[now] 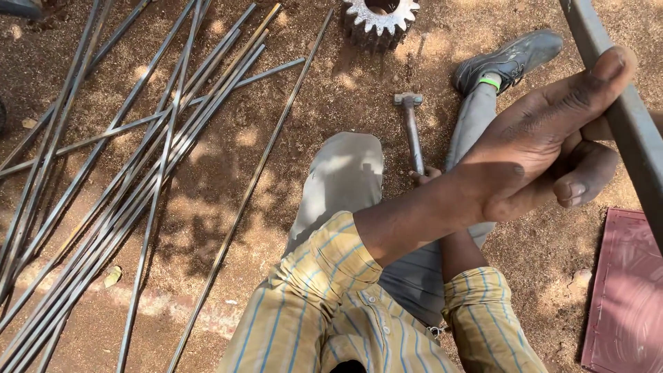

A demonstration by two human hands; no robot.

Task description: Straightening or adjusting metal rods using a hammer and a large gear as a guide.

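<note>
The person sits on sandy ground (290, 117), and the left hand (545, 148) reaches across the body to a grey metal bar (639, 131) that slants down the right edge of the view. Its fingers (587, 176) are curled, and the thumb is pressed flat along the bar, so the hand is clamped on it. The right hand (428, 174) is mostly hidden behind the left forearm (only a few knuckles show); it is closed around the lower end of a hammer (412, 131) handle. The hammer's head lies on the ground between the person's legs. A loose spread of thin steel rods (138, 173) lies on the ground to the left, well apart from both hands. A toothed gear wheel (380, 17) sits at the top, and a reddish sheet (625, 290) lies at the lower right.
</note>
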